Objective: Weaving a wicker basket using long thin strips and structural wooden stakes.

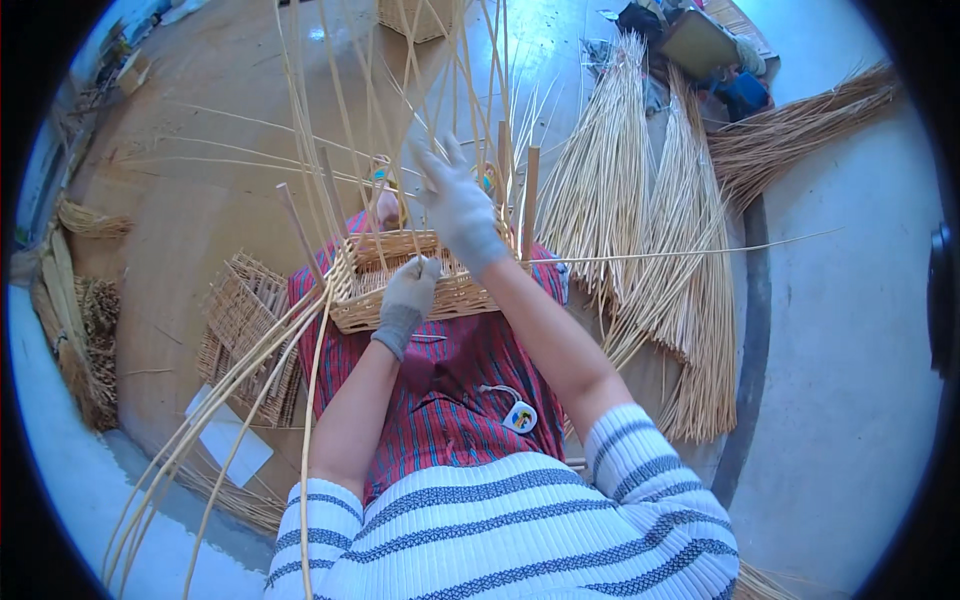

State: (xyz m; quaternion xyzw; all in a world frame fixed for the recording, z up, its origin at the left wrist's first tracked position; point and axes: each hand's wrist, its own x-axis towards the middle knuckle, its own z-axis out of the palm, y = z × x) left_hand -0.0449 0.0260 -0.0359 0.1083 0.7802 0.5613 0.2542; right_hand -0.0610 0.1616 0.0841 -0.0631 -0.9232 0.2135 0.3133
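A rectangular wicker basket (355, 310) rests on the red striped cloth (340, 370) over my lap, with wooden posts (530, 200) and long upright reeds (340, 120) around it. My left hand (408, 298), in a pale glove, is closed on a reed at the basket's near wall. My right hand (455, 200), also gloved, is raised over the basket's right part among the upright reeds, its fingers spread. More long reeds (230, 390) fan out from the basket's left corner toward the lower left.
Large bundles of pale reeds (590, 180) lie at the right, with a browner bundle (790, 130) and dark containers (700, 50) beyond. Woven panels (235, 340) and a white sheet (230, 440) lie at the left, more bundles (75, 330) along the left edge. Another basket (415, 15) stands at the top.
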